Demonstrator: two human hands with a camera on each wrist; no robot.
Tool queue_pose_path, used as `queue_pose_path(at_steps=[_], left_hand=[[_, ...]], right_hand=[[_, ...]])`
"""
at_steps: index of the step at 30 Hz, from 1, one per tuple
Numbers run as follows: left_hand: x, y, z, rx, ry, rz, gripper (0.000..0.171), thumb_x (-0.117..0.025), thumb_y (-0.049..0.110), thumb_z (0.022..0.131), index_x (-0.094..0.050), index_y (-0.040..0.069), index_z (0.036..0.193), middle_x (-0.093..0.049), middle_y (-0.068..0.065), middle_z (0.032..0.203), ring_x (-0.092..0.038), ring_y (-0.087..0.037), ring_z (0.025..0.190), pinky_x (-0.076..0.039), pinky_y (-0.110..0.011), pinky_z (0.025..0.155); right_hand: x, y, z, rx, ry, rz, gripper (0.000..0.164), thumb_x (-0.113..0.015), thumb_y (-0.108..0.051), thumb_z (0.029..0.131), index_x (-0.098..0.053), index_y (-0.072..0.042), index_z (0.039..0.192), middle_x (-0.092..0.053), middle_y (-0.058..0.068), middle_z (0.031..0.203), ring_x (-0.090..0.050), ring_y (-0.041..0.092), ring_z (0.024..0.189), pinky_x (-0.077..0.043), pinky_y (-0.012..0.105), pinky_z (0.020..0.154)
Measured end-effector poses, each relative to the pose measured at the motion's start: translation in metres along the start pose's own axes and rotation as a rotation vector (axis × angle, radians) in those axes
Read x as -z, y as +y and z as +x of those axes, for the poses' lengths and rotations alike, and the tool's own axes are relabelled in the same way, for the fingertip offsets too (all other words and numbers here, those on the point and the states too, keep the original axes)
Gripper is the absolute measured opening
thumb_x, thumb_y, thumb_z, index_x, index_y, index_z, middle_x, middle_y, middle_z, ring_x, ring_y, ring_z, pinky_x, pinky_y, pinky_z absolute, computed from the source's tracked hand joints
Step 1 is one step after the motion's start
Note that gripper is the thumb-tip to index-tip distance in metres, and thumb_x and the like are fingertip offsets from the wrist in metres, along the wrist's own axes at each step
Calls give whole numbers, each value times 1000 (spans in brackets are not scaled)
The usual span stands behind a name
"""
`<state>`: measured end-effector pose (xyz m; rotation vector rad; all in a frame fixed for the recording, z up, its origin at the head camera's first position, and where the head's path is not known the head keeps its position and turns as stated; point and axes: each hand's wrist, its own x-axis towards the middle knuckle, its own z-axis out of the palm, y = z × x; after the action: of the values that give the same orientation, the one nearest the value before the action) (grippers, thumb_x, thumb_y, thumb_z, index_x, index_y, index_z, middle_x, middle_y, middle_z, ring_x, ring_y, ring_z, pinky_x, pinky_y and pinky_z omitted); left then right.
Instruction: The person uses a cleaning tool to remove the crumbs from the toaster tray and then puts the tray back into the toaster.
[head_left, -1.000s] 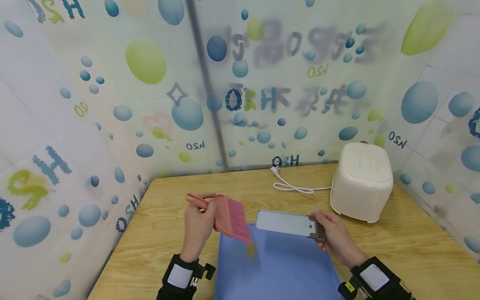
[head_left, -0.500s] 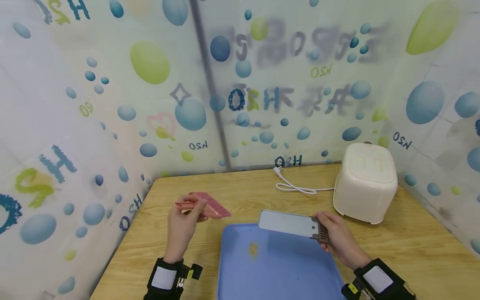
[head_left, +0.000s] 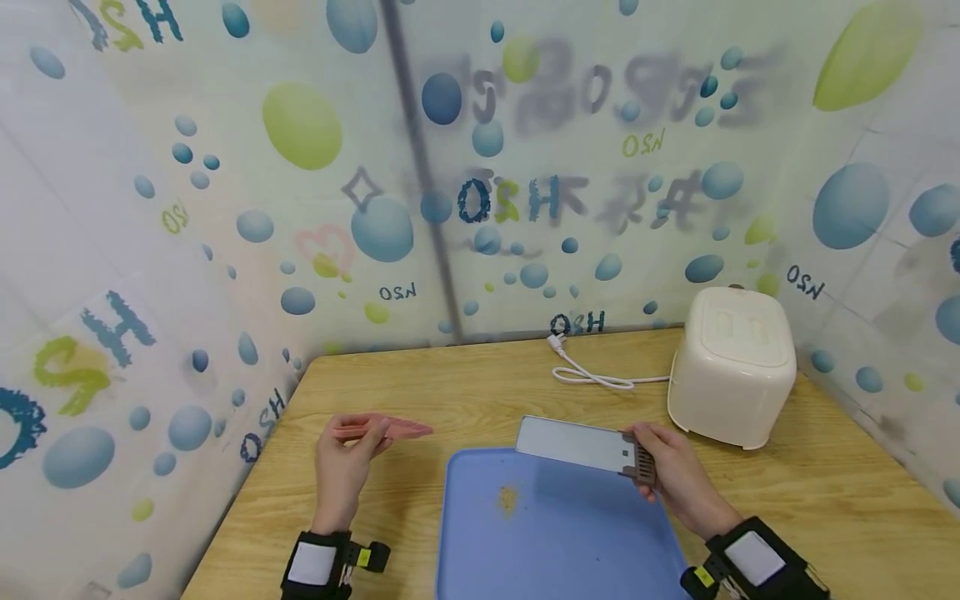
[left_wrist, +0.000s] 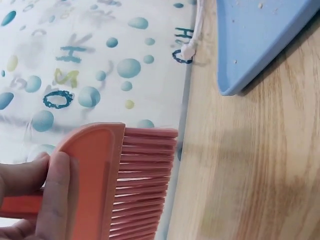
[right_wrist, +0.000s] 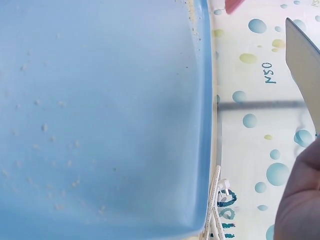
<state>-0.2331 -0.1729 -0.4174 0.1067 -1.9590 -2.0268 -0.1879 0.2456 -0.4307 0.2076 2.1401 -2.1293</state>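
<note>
My left hand grips a pink hand brush by its handle. In the head view the brush is nearly edge-on, above the table left of the blue tray; its bristles point away from the fingers in the left wrist view. My right hand holds a flat, pale toaster crumb tray by its brown ribbed end, over the blue tray's far edge. Beneath, a small heap of tan crumbs lies at the blue tray's far left. Scattered crumbs show in the right wrist view.
A cream toaster stands at the back right of the wooden table. Its white cord and plug lie behind the blue tray. Curtains printed with bubbles enclose the back and sides.
My left hand has moved left with the brush, away from the blue tray, and turned it edge-on. The crumb heap is now uncovered. My right hand and the crumb tray stay nearly in place.
</note>
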Motion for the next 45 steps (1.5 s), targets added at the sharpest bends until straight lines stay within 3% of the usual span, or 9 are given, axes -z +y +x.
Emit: queue_pose_path(at_steps=[9,18,24,29,31,35,38,41,45], left_hand=[[9,-18,-4,88,37,12,35,-71,-3,92,-50,-14,118,-59,-19,107,-71,-11,78,-59,-27,75],[14,-30,-14,130,55,25,33,-69,-4,93,-50,-16,117,-57,-20,113,-67,-6,81,-59,-25,75],[19,-32,-18,197,20,58,40,-70,5,95,-49,-12,125,-54,-23,123,-67,-5,85,-58,-25,78],[26,-26,-20,324,-38,162,62,-67,25,99,-43,-10,143,-56,-27,130,-71,-15,87,-59,-33,80],[29,-24,-21,337,-57,190,65,-65,28,100,-42,-11,146,-60,-29,126,-73,-21,84,-60,-37,77],[34,-23,-24,250,-89,336,54,-62,21,101,-50,-13,141,-61,-31,126,-68,-24,65,-59,-34,61],[36,-21,-28,101,-103,584,40,-63,15,98,-64,-9,130,-67,-25,122,-65,-21,67,-52,-30,58],[36,-19,-30,-40,-109,820,29,-66,12,94,-74,-5,116,-74,-18,103,-64,-18,71,-48,-30,59],[33,-18,-36,-87,-157,1055,13,-68,12,93,-74,1,91,-59,-3,67,-49,-14,56,-35,-30,50]], right_hand=[[-1,2,-1,9,0,11,46,-34,-33,112,-47,6,133,-57,9,86,-52,14,52,-46,25,45],[-1,3,-2,15,-7,17,46,-34,-33,112,-46,6,133,-56,8,84,-51,13,50,-46,26,45],[-1,4,-1,8,-3,21,48,-34,-34,112,-44,6,135,-58,8,83,-52,13,50,-46,26,45],[0,3,-1,-4,0,27,49,-33,-35,112,-43,6,137,-60,9,85,-54,14,53,-48,26,47],[1,2,-1,-11,3,35,49,-33,-34,112,-42,6,137,-61,9,86,-54,14,54,-49,26,49],[2,1,-1,-15,2,45,48,-33,-34,112,-43,6,137,-62,9,87,-55,13,55,-49,26,50],[1,1,-1,-9,-2,52,47,-33,-34,112,-44,6,136,-62,8,86,-56,13,54,-50,26,50],[1,0,-1,1,-7,56,49,-34,-33,112,-44,8,136,-63,9,85,-57,14,54,-51,28,51],[1,0,0,0,-10,56,52,-34,-35,112,-42,9,139,-64,9,89,-59,15,56,-52,29,52]])
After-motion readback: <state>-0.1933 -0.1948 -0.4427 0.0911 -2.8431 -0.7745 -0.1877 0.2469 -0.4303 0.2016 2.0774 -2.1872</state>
